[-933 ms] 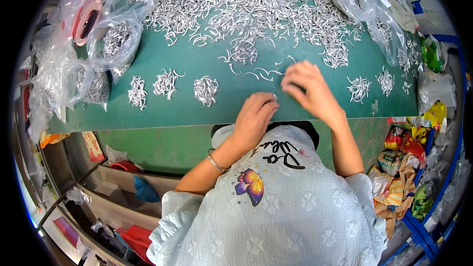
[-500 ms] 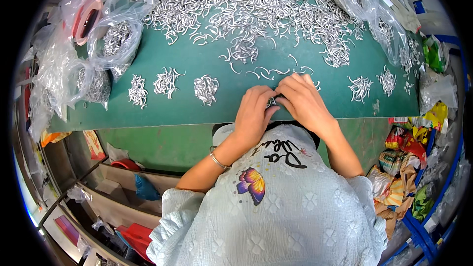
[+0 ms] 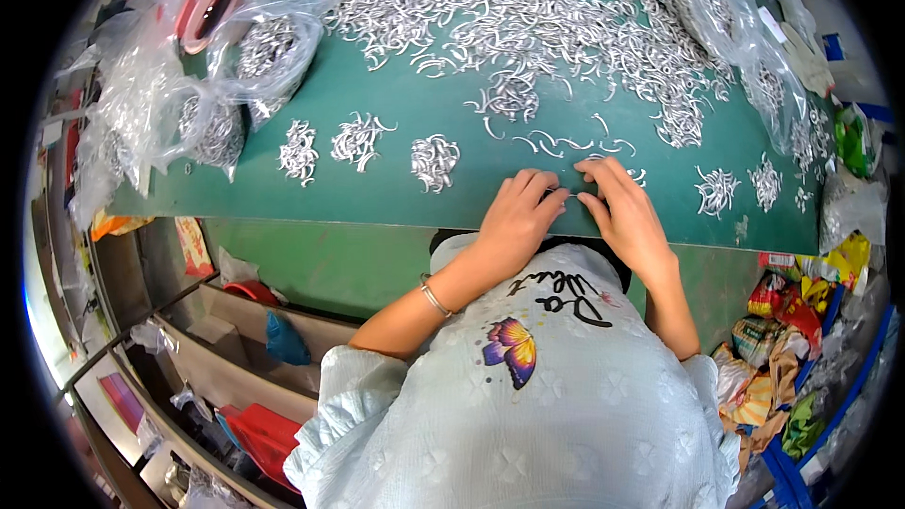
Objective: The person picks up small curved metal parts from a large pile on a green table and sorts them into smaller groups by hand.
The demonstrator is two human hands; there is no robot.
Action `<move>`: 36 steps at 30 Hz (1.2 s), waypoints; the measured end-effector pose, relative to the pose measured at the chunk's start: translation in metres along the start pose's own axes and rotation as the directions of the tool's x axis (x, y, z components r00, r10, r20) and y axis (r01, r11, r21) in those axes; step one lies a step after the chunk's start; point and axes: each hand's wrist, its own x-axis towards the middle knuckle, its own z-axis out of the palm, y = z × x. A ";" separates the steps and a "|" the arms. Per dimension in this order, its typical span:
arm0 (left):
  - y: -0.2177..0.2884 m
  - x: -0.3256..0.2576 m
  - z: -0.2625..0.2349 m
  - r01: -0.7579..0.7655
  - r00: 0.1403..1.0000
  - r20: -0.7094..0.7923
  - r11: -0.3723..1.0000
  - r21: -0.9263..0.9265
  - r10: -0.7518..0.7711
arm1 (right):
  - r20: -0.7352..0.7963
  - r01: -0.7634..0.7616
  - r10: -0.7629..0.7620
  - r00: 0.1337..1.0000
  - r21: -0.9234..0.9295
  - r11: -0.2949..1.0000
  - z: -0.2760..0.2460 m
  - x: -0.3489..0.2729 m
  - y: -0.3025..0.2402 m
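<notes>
At the near edge of the green table [image 3: 330, 190], my left hand [image 3: 520, 215] pinches a small silver curved metal piece [image 3: 571, 193] between thumb and fingers; only its thin end shows. Close on the other side, my right hand [image 3: 624, 219] has its thumb and forefinger parted, with the thumb tip near that end. Just beyond the hands lie several loose curved metal pieces [image 3: 545, 143] in a rough row. Left of my hands sits a small pile of metal pieces [image 3: 435, 163], and a spiky pile [image 3: 717, 191] lies to the right.
A large heap of silver pieces [image 3: 566, 19] covers the table's far side. Clear plastic bags [image 3: 273, 47] with more pieces stand at the left, and another bag [image 3: 716, 9] at the far right. Colourful packets [image 3: 792, 306] crowd the right; shelving [image 3: 245, 349] is lower left.
My hands have come apart, and the right thumb and fingers have spread away from the left hand's pinch. The whole view has shifted, so the table appears further right.
</notes>
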 end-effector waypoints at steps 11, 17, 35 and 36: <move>0.008 -0.026 -0.023 0.240 0.928 -0.269 0.965 -0.101 -0.259 | 0.023 0.069 -0.067 0.997 -0.083 0.994 0.022 0.002 -0.006; 0.008 -0.040 -0.035 0.254 0.870 -0.412 0.962 -0.100 -0.272 | 0.050 0.155 -0.154 0.987 -0.024 0.988 0.055 0.017 -0.019; -0.028 -0.021 -0.045 0.291 0.946 -0.239 0.899 0.329 -0.218 | -0.024 0.461 -0.482 0.876 -0.248 0.852 0.040 0.102 0.004; -0.030 -0.023 -0.047 0.295 0.943 -0.247 0.901 0.318 -0.222 | -0.045 0.454 -0.473 0.880 -0.210 0.866 0.034 0.099 0.011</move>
